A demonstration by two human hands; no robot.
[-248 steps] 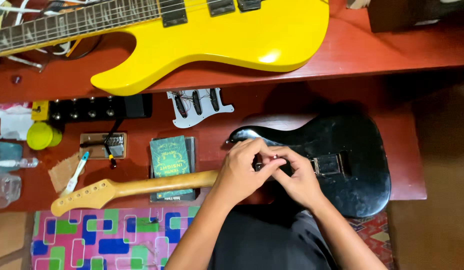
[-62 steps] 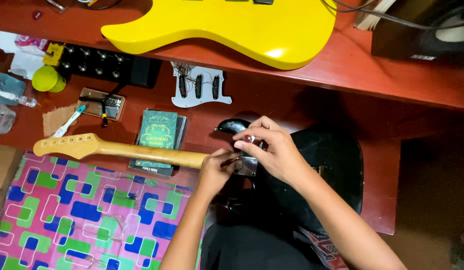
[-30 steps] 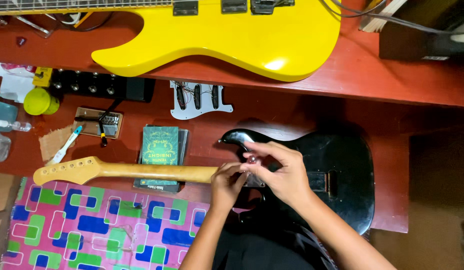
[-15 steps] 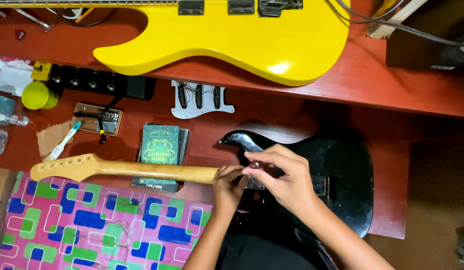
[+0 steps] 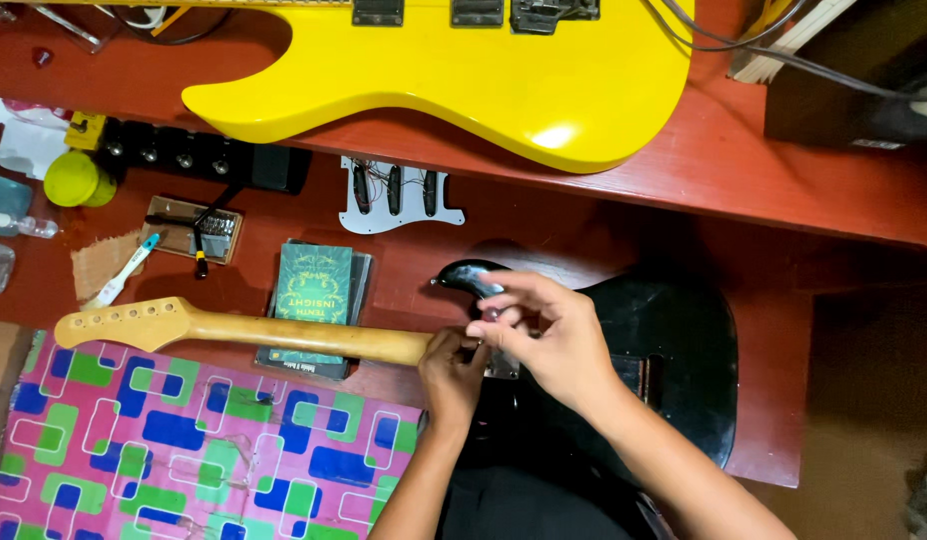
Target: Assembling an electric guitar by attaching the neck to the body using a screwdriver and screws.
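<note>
Both hands, left hand and right hand, pinched fittings where the bare wooden neck met the glossy black guitar body (heavy, rigid, probably slippery; best gripped at its waist).

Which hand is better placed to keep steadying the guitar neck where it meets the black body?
Probably the left hand: it sits at the heel of the wooden neck, while the right hand is over the black guitar body.

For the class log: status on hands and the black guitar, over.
Both hands, left hand and right hand, at neck joint. Black guitar on lap, neck attached. Grip contents unclear.
</note>
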